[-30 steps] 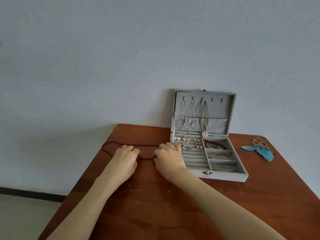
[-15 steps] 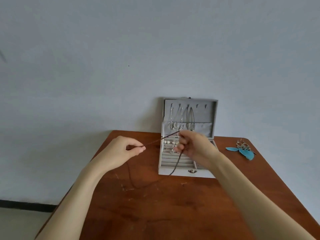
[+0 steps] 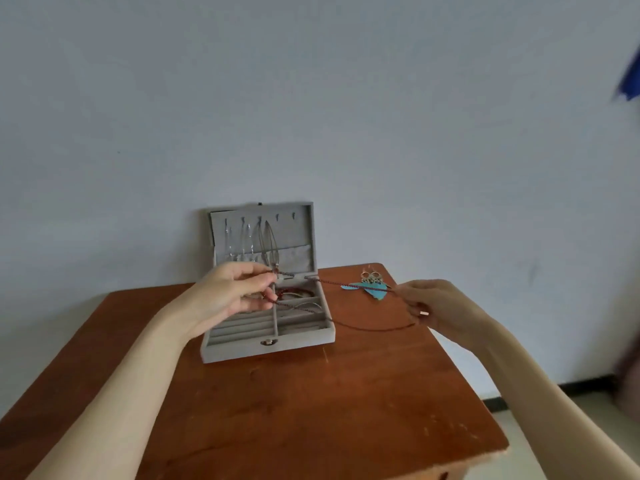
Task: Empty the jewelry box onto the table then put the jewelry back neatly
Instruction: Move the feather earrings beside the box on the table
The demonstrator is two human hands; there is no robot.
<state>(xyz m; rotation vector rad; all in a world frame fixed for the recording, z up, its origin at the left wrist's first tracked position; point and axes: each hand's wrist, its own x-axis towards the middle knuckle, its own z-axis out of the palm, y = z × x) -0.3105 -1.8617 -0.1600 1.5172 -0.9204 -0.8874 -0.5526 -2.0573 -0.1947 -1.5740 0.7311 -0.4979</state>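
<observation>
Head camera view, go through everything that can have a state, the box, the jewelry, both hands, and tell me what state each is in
jewelry box: open, lid upright
dark cord necklace: held stretched between both hands, off the table
left hand: pinching one end over the box
right hand: pinching the other end
blue feather earrings: lying on the table
silver necklaces: hanging in the lid

Open grey jewelry box (image 3: 266, 348) on wooden table (image 3: 311, 403), dark braided necklace (image 3: 367, 328) stretched above its compartments.
</observation>
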